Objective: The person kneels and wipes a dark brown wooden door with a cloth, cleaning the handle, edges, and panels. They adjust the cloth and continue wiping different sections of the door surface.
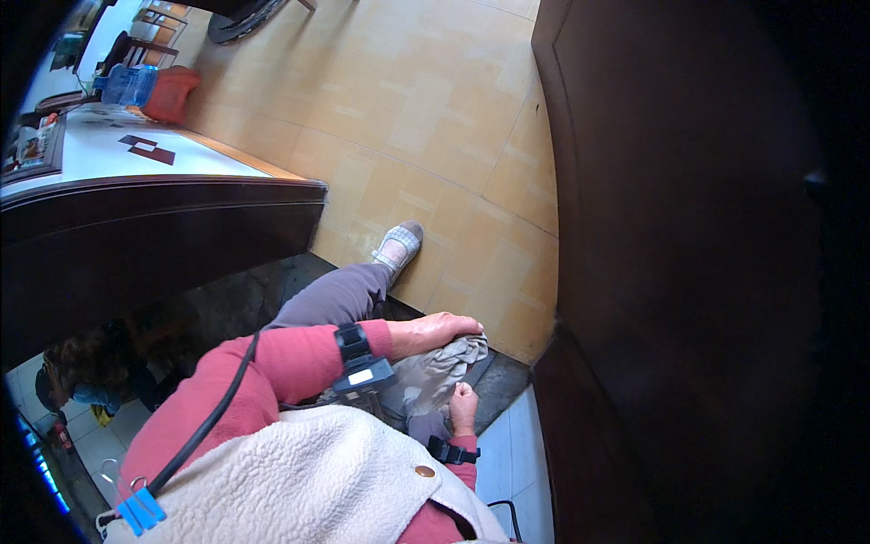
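Observation:
A crumpled grey-white cloth (435, 370) hangs from my left hand (435, 333), whose fingers are closed over its upper end. The cloth drapes down towards my lap and partly covers what is under it. Close beside its lower right edge is my right hand (463, 408), with fingers curled in. Whether it grips part of the cloth cannot be made out. Below both hands runs a dark stone threshold (506, 381). One foot in a light checked shoe (401, 241) rests on tan floor tiles (408, 149) beyond it.
A tall dark brown door panel (652, 238) rises close on the right. To the left stands a dark wooden frame (163, 211) beside a white wall (204, 153). A blue water bottle (129, 85) and a red bag (173, 95) are farther off. Pale tiles (513, 449) lie at lower right.

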Demonstrator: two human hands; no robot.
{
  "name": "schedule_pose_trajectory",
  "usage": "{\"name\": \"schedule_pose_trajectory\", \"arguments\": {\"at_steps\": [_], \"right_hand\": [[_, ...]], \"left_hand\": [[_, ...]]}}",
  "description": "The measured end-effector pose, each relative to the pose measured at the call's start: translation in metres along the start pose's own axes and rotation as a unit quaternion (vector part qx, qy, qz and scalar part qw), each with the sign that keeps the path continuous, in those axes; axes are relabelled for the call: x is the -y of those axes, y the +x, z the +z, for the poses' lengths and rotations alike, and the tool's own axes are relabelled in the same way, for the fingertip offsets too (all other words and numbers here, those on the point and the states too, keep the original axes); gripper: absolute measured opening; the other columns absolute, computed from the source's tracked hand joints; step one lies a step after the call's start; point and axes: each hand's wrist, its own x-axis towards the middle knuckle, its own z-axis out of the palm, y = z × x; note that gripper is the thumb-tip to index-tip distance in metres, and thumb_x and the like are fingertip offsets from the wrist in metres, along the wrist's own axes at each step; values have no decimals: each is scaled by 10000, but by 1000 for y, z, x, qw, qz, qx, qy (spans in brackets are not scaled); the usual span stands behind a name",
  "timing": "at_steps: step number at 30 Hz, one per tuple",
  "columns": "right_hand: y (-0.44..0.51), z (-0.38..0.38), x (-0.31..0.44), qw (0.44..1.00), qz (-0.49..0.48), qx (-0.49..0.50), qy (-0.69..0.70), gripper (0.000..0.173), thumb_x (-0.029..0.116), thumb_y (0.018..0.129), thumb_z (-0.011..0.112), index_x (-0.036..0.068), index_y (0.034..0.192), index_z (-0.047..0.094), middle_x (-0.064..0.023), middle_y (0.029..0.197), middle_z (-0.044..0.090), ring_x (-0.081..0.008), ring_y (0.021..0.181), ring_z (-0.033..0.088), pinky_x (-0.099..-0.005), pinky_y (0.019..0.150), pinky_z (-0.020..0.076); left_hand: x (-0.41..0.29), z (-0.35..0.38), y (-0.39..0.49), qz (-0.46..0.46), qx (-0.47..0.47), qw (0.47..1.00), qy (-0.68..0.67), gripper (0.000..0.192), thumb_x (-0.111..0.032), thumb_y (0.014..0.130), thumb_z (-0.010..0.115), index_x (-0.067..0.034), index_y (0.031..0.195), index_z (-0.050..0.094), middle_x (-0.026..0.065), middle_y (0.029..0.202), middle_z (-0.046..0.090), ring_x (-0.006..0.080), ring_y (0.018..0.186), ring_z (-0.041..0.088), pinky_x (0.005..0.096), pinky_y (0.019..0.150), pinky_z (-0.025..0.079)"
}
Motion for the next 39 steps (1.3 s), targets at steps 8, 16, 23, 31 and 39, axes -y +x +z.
{"name": "schedule_pose_trajectory", "arguments": {"at_steps": [8,16,23,31,39], "right_hand": [[-76,-69,89,991,-94,-9,-93,97,31,800,561,35,707,588,-33,739,636,-87,595,586,-229,505,458],[-162,-113,189,961,-168,-80,-202,196,-21,707,543,49,562,432,-109,774,643,-138,607,584,-280,551,483],[-271,-103,291,922,-294,-81,-237,165,-22,702,566,28,591,455,-67,756,635,-100,669,540,-261,608,461],[-453,-111,362,833,-486,-184,-190,99,-13,796,579,22,703,583,-53,693,592,-107,574,498,-254,551,424],[-600,-162,315,352,-602,-676,-236,296,-22,900,517,43,635,404,-182,966,641,-226,779,618,-290,677,512]], "left_hand": [[85,7,26,33,-125,980,-149,465,-428,951,393,-50,965,664,44,883,665,122,809,584,320,775,462],[19,14,-75,64,-21,994,81,293,-277,886,507,-45,966,667,76,922,668,168,801,607,335,733,467],[-140,40,-159,182,-28,981,61,334,-364,849,612,-39,905,665,40,837,655,149,778,601,314,726,488],[-233,143,-254,277,36,958,72,198,-243,828,655,-55,891,658,-8,793,632,99,741,565,278,697,467],[-264,258,-295,425,40,892,146,231,-228,827,639,-22,933,627,8,808,605,97,779,528,280,704,447]]}}
